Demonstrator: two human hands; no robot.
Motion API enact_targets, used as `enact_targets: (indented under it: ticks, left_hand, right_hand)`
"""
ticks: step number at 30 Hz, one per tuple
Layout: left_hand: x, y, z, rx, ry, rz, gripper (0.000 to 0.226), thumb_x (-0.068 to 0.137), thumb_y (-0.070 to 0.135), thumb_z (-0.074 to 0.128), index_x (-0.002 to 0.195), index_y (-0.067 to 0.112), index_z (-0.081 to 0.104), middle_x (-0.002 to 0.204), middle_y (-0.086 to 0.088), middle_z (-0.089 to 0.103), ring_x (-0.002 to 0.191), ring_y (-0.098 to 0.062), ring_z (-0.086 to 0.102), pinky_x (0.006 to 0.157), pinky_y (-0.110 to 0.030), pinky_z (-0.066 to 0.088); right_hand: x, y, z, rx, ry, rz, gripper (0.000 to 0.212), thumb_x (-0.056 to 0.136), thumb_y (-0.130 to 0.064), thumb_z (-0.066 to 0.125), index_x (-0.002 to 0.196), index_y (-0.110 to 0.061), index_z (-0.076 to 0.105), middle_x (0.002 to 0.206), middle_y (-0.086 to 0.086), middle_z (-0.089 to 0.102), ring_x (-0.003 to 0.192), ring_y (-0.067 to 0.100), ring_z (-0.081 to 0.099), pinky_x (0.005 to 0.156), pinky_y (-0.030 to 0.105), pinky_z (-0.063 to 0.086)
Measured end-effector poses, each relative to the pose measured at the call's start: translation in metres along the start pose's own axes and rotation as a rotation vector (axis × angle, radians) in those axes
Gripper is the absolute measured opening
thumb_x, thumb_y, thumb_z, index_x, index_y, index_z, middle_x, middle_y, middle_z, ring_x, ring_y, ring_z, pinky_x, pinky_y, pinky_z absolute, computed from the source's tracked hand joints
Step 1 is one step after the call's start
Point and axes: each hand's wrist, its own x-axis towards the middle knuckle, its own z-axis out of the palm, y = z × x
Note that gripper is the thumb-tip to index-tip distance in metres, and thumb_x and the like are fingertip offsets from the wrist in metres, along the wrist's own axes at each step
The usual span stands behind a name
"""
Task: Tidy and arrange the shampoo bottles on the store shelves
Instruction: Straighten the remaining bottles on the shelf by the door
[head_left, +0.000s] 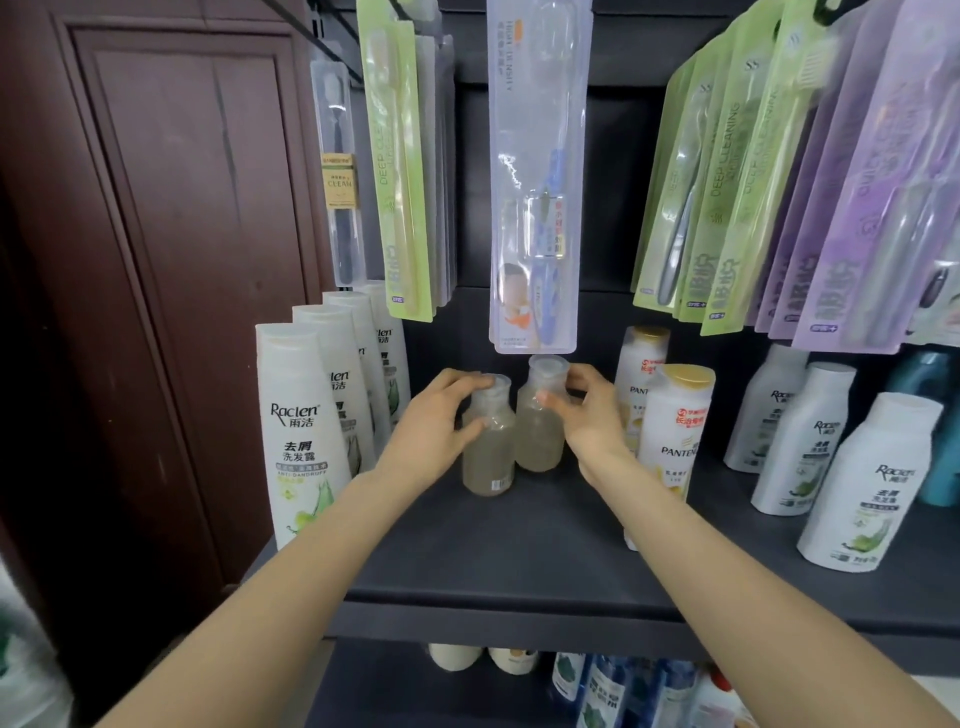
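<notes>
Two translucent plastic bottles, one under the left hand (434, 415) at (488, 457) and one under the right hand (584, 415) at (537, 441), look frosted and smooth, with cloudy beige contents. They stand on a matt dark grey shelf (493, 551). Left of the left hand, white Raclen shampoo bottles (301, 431) are glossy plastic. Right of the right hand, a Pantene bottle (675, 436) has a shiny gold cap. Above the hands hangs a clear, glossy plastic toothbrush pack (537, 171). Far left, a reddish-brown wooden door (171, 208) has a dull sheen.
</notes>
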Motion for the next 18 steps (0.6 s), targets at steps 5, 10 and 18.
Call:
enact_targets:
  ticks: [5,10,18]
  left_hand:
    - [-0.002,-0.001,0.009,-0.024,0.040,-0.011,0.051,0.078,0.015,0.072,0.125,0.018,0.052,0.124,0.002,0.045,0.108,-0.010,0.050,0.090,-0.014,0.035]
    - [-0.006,-0.004,0.015,-0.058,0.051,0.004,0.057,0.077,0.016,0.074,0.127,0.023,0.049,0.129,0.006,0.040,0.107,-0.005,0.047,0.094,-0.022,0.042]
    - [-0.006,-0.006,0.017,-0.042,0.062,0.016,0.058,0.076,0.016,0.075,0.128,0.020,0.049,0.130,0.002,0.041,0.113,-0.014,0.051,0.095,-0.027,0.044]
  right_hand:
    - [0.017,0.006,0.011,-0.029,-0.081,0.036,0.033,0.086,-0.010,0.065,0.118,-0.013,0.061,0.114,0.003,0.063,0.107,0.017,0.057,0.094,0.039,0.050]
    - [0.021,0.017,0.018,-0.052,-0.112,0.006,0.034,0.089,-0.014,0.063,0.123,-0.013,0.061,0.119,0.004,0.063,0.114,0.018,0.056,0.096,0.032,0.047]
    - [0.023,0.030,0.015,-0.018,-0.191,0.091,0.041,0.088,-0.023,0.064,0.128,-0.016,0.054,0.125,0.006,0.057,0.117,0.022,0.053,0.099,0.045,0.046]
